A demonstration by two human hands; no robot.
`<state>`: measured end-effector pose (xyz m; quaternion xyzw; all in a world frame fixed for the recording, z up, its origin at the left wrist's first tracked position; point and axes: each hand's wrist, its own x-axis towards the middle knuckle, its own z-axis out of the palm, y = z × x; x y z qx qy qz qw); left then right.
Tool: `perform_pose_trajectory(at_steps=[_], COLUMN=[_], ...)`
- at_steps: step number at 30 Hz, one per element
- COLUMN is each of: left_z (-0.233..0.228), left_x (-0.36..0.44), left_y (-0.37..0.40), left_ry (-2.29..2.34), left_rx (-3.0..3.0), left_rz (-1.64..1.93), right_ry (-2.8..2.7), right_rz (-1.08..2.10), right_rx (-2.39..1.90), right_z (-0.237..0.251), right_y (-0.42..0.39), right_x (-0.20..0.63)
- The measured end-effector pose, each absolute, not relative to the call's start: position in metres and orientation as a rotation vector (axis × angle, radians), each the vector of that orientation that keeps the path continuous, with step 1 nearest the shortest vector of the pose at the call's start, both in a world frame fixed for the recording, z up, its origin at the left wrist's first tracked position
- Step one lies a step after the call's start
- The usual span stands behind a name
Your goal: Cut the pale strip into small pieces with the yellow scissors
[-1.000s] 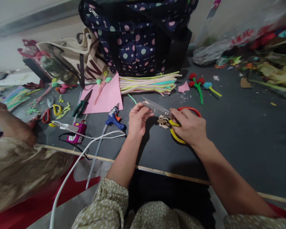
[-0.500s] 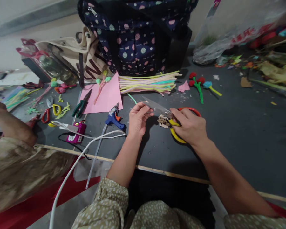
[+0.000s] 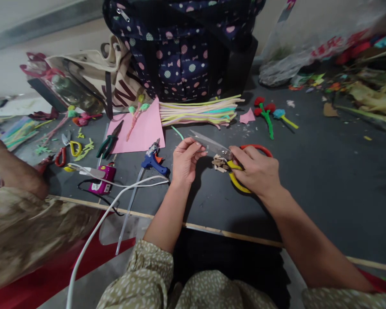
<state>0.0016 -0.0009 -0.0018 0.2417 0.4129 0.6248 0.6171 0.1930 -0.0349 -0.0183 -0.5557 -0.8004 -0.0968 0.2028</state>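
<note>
My right hand (image 3: 255, 169) is wrapped round scissors (image 3: 214, 145) with one red and one yellow handle. Their blades point left, with the tip above the fingers of my left hand (image 3: 185, 161). Thumb and fingertips of that left hand are pinched together, and a thin mint-green pipe cleaner (image 3: 177, 132) sticks out behind them to the upper left. The fingers hide its other end. Below the blades, a small pile of short brown and beige cut pieces (image 3: 220, 163) lies on the dark table (image 3: 324, 184).
A blue glue gun (image 3: 154, 163) with a white cable (image 3: 106, 210) lies left of my hands. Behind are a pipe-cleaner bundle (image 3: 199, 112), pink sheet (image 3: 138, 135), pliers (image 3: 109, 141) and dotted bag (image 3: 183, 56). Red flowers (image 3: 265, 109) lie right. Another person's arm (image 3: 16, 167) is far left.
</note>
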Motion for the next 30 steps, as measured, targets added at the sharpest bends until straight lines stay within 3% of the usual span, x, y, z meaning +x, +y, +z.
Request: perform_pose_trajectory(at_steps=[30], left_z=[-0.001], left_x=[-0.002], left_y=[0.003], left_ry=[0.933], left_rx=[0.491], left_rz=[1.401], right_ry=[-2.124], right_rz=[-0.107], right_rx=[-1.575], right_z=[-0.023], right_y=[-0.029], right_x=[0.195])
